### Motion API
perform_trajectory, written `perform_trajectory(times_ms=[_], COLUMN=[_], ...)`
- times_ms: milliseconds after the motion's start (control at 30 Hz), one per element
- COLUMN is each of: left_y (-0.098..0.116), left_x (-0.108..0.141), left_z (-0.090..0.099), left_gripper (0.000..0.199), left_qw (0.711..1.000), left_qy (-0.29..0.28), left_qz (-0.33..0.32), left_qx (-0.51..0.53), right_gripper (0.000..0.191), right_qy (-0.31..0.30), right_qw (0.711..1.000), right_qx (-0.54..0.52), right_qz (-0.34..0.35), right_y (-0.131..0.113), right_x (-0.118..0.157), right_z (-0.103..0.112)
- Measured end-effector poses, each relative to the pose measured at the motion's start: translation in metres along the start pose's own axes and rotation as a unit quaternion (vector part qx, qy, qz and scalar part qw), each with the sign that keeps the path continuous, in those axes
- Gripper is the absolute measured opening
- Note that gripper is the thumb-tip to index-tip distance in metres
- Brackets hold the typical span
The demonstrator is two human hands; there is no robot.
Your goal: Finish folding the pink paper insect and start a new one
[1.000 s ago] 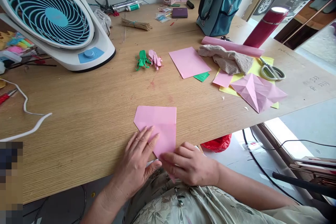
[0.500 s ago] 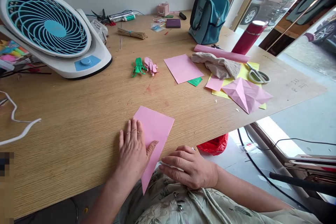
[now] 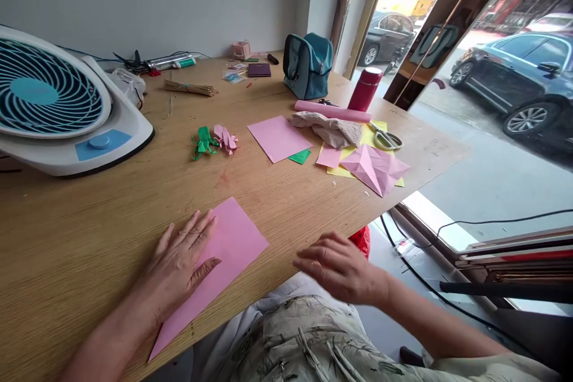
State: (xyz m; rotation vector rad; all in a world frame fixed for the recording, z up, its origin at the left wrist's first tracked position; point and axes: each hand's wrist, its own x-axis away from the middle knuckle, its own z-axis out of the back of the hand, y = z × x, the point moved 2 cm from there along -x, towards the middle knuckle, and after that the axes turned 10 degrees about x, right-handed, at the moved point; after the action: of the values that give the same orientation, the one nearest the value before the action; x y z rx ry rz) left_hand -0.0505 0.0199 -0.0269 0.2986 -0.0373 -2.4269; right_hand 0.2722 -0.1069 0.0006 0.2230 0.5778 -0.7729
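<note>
A pink sheet of origami paper (image 3: 233,239), folded to a long shape with a pointed near end, lies at the table's front edge. Flat across its left side rests my left hand (image 3: 183,262), fingers outstretched and the thumb apart on the paper. My right hand (image 3: 338,265) hangs in the air off the table edge, right of the paper and not touching it. Its fingers are loosely bent, and no object shows in them. Beyond the paper stand a green folded paper figure (image 3: 204,142) and a pink one (image 3: 225,139).
Farther right lie a pink square sheet (image 3: 278,138), a creased pink sheet (image 3: 375,168), a cloth (image 3: 333,129) and scissors (image 3: 388,140). A fan (image 3: 54,95) stands at left. A teal bag (image 3: 308,65) and a red bottle (image 3: 364,89) stand at the back.
The folded paper has turned clockwise, its near tip swinging left, with my left hand on it. My right hand has moved away from the paper. The view has shifted right.
</note>
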Motion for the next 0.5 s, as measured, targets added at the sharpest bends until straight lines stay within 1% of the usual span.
perform_trajectory(times_ms=[33,67,100,133,167,200,233,267,300,367,400,433,500], left_y=[0.006,0.012,0.018,0.024,0.028,0.032,0.034,0.035,0.036,0.037,0.038,0.039,0.045], left_x=[-0.001,-0.001,-0.001,0.0,0.0,-0.001,-0.002,-0.003,-0.004,-0.004,-0.003,-0.001,0.008], left_z=[-0.002,-0.005,-0.008,-0.01,-0.012,-0.012,-0.011,-0.009,-0.006,0.001,0.005,0.009,0.016], left_gripper=[0.074,0.076,0.076,0.075,0.073,0.072,0.071,0.071,0.07,0.071,0.07,0.068,0.062], left_qw=[1.0,0.999,0.998,0.998,0.997,0.997,0.996,0.996,0.995,0.993,0.991,0.99,0.986], left_qy=[0.02,0.029,0.035,0.032,0.023,0.008,-0.011,-0.026,-0.044,-0.062,-0.066,-0.057,-0.024], left_qz=[0.012,0.026,0.042,0.059,0.072,0.08,0.085,0.089,0.092,0.101,0.109,0.122,0.154], left_qx=[-0.003,-0.005,-0.006,-0.006,-0.004,-0.001,0.004,0.009,0.016,0.03,0.038,0.046,0.059], right_gripper=[0.036,0.036,0.034,0.031,0.028,0.027,0.029,0.032,0.037,0.045,0.048,0.052,0.059], right_qy=[0.012,0.031,0.054,0.052,0.027,-0.007,-0.038,-0.052,-0.062,-0.091,-0.112,-0.141,-0.18], right_qw=[1.0,0.997,0.989,0.974,0.948,0.904,0.845,0.814,0.794,0.764,0.758,0.746,0.706], right_qx=[0.02,0.041,0.068,0.094,0.121,0.16,0.201,0.215,0.22,0.219,0.21,0.203,0.218], right_qz=[-0.021,-0.055,-0.116,-0.199,-0.294,-0.397,-0.495,-0.538,-0.563,-0.6,-0.608,-0.618,-0.649], right_y=[0.018,0.042,0.071,0.105,0.141,0.177,0.211,0.24,0.266,0.306,0.321,0.333,0.353], right_x=[0.001,0.003,0.004,0.005,0.007,0.009,0.012,0.013,0.013,0.017,0.019,0.023,0.031], right_z=[0.006,0.014,0.023,0.032,0.041,0.049,0.057,0.062,0.065,0.066,0.064,0.061,0.059])
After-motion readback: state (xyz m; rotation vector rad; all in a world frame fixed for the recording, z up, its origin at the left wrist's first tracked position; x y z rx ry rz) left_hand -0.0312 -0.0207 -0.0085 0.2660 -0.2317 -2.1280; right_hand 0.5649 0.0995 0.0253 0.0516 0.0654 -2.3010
